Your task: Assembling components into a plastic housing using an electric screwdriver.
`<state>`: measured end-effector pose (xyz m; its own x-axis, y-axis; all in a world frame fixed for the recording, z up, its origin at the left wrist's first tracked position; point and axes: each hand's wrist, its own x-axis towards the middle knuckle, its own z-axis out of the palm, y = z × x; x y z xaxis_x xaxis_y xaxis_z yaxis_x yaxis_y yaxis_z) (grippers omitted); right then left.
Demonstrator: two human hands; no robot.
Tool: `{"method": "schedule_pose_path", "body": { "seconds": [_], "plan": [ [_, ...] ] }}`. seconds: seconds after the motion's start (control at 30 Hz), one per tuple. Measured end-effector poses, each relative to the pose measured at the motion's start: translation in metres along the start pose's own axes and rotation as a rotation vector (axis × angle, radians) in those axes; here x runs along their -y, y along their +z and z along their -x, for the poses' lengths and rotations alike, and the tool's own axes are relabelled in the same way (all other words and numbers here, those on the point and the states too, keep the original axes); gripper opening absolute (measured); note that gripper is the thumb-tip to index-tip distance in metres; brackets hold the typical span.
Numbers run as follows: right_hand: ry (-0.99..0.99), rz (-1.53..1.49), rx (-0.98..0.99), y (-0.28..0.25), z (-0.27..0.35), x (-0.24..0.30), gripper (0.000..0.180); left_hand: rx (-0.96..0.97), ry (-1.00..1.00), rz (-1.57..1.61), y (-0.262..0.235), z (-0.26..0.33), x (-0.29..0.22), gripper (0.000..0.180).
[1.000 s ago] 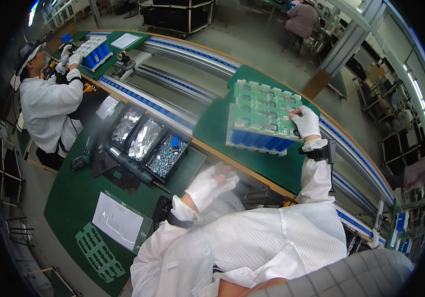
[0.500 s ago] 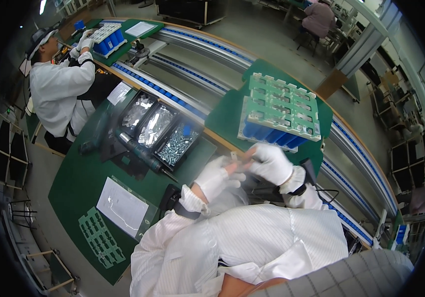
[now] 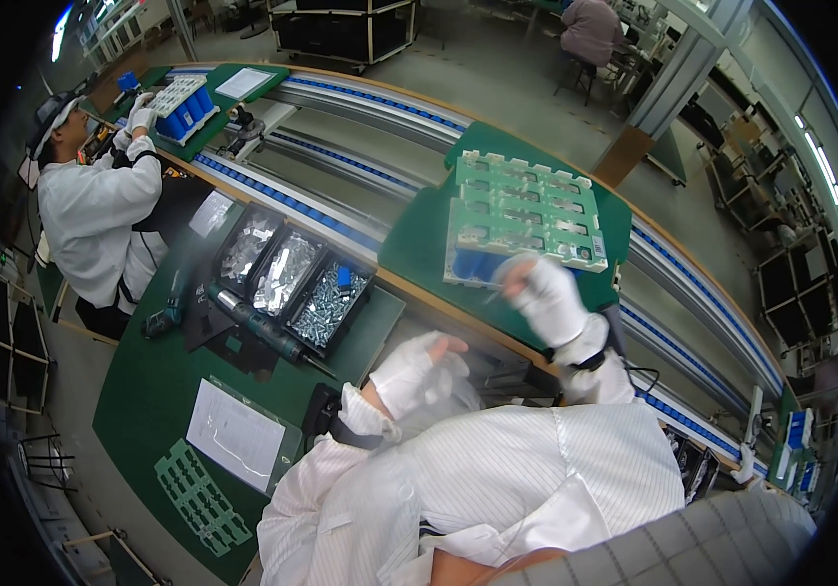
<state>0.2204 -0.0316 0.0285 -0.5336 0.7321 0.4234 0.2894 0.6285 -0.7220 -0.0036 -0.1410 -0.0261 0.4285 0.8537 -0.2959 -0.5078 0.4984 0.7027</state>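
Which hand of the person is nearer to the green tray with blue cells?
The right hand is nearer: it is at the near edge of the green tray. The left hand is lower left, apart from it, over the bench.

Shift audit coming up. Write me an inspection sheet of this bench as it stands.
Surface: green mat bench beside a blue-edged conveyor.
Job's things: green component tray with blue cells under it, on a green pallet.
Clutter: three bins of small metal parts, electric screwdriver, paper sheet, empty green grid tray.
Hands: both gloved white; right hand at the tray's near edge, blurred; left hand open above a clear plastic bag.
Cables: dark wrist strap lead at right wrist.
Surroundings: co-worker left, racks, pillar.
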Motion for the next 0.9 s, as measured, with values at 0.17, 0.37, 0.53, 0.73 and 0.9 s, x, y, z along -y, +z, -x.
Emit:
{"method": "schedule_pose_path", "body": {
  "seconds": [0.17,0.37,0.53,0.73,0.9],
  "plan": [
    [0.314,0.34,-0.381,-0.068,-0.008,-0.044,0.008,-0.065,0.045,-0.069,0.0,0.002,-0.003,0.043],
    [0.384,0.517,-0.296,-0.085,-0.002,-0.075,0.008,-0.07,0.021,-0.091,-0.004,0.002,-0.001,0.04],
    [0.427,0.399,-0.256,-0.095,-0.004,-0.084,0.008,-0.072,0.025,-0.072,-0.007,0.004,-0.001,0.039],
    [0.492,0.36,-0.17,-0.105,-0.003,-0.079,0.008,-0.099,0.03,-0.058,-0.008,0.003,0.001,0.038],
    [0.346,0.543,-0.118,-0.098,-0.006,-0.068,0.008,-0.137,0.029,-0.102,-0.008,0.004,0.001,0.039]
  ]
}}
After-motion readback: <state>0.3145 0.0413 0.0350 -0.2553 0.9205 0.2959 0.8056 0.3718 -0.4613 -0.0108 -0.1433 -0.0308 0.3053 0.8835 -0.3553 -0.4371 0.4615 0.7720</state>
